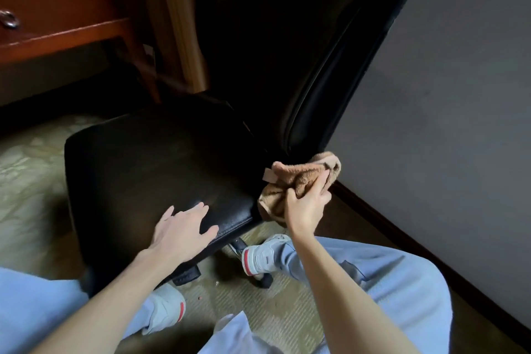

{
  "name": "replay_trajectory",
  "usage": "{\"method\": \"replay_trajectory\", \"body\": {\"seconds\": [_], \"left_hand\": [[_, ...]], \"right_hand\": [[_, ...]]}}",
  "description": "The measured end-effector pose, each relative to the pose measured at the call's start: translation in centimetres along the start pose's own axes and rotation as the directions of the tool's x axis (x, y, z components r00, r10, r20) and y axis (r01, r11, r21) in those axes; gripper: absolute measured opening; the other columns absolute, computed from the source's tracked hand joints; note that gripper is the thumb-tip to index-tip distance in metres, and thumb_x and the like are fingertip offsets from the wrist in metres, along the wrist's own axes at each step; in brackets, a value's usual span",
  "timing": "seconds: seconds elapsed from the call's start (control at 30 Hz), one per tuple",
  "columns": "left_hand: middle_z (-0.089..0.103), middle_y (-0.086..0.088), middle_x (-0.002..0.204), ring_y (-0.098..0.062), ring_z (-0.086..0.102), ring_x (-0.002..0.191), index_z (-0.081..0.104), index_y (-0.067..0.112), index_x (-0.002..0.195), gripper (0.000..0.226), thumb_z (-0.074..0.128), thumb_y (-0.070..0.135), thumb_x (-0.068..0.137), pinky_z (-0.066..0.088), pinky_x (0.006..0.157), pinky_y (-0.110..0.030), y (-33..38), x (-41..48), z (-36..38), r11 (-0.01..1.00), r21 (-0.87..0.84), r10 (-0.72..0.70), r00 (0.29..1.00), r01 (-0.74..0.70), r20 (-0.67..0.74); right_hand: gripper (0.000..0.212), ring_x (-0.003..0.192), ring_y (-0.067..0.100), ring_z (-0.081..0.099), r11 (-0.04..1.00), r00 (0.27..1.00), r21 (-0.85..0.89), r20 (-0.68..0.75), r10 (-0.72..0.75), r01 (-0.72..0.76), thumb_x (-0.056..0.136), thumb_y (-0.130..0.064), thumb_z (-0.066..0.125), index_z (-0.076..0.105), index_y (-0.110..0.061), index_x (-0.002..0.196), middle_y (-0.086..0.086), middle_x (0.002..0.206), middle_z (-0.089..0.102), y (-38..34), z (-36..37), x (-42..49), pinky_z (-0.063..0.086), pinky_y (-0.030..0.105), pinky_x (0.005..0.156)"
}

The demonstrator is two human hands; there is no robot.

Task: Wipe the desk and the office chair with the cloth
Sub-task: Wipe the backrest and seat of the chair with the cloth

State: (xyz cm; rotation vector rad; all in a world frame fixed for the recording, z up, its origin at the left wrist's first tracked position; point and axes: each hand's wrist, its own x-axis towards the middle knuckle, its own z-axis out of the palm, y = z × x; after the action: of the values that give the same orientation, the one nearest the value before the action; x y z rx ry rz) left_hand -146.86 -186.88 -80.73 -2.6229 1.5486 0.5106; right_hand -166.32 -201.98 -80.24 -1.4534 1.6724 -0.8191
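Cloth (298,181) of tan terry sits bunched in the person's right hand (306,204), fingers and thumb curled tight into the wad so it makes a firm pad rather than a loose sheet. It is pressed at the right rear corner of the office chair (201,135), just where the black leather seat (143,169) meets the foot of the backrest (310,89). That crease looks like a place where dust would gather, which would explain the balled-up grip: a wad can be worked into a gap better than a flat fold.

The left hand (184,230) lies flat on the front edge of the seat, fingers straight and spread, holding nothing. My guess is that it steadies the chair, since the castors (265,282) under it would let the chair roll or swivel away under a sideways rub.

The person crouches low in front of the chair, knees wide, white shoes (260,257) planted on the patterned carpet (28,181) beside the chair's base, which puts the seat at easy arm's reach.

The wooden desk (66,34) stands behind and to the left, one drawer with a metal ring pull (8,20) showing; its top is out of view, so I cannot tell whether it has been wiped. A grey wall (445,95) runs close along the chair's right side, leaving the cloth hand little room there.
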Motion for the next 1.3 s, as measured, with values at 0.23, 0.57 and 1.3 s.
{"method": "replay_trajectory", "body": {"seconds": [0.23,0.57,1.3], "left_hand": [[0.064,0.014,0.139,-0.019,0.057,0.132,0.059,0.035,0.143,0.059,0.039,0.068,0.098,0.043,0.110,-0.033,0.3,1.5,-1.0,0.998,0.037,-0.055,0.997,0.057,-0.051],[0.064,0.012,0.069,-0.012,0.067,0.077,0.074,0.029,0.094,0.051,0.042,0.068,0.097,0.040,0.063,-0.027,1.2,2.3,-1.9,0.995,0.027,-0.090,0.990,0.094,-0.107],[0.070,-0.005,0.127,-0.029,0.064,0.118,0.068,0.028,0.124,0.031,0.047,0.038,0.104,0.053,0.097,-0.041,12.3,7.3,-35.1,0.676,-0.573,0.048,0.803,-0.464,-0.594]], "right_hand": [[0.067,0.102,0.034,0.066,0.913,0.899,0.035,0.193,0.392,-0.406,0.087,-0.023,0.062,0.042,-0.025,0.151,0.014,0.114,0.065,1.7,0.4,4.1,0.056,0.037,0.087],[0.020,0.072,0.023,0.064,0.964,0.975,0.187,0.152,0.163,-0.190,0.059,-0.033,0.063,0.066,-0.020,0.073,-0.002,0.071,0.067,-4.9,-7.7,0.8,0.054,0.036,0.068],[0.068,0.113,0.038,0.046,0.223,0.342,-0.802,-0.025,-0.939,0.554,0.072,-0.047,0.060,0.052,-0.031,0.137,0.014,0.123,0.057,-39.4,-21.3,6.1,0.041,0.048,0.090]]}}
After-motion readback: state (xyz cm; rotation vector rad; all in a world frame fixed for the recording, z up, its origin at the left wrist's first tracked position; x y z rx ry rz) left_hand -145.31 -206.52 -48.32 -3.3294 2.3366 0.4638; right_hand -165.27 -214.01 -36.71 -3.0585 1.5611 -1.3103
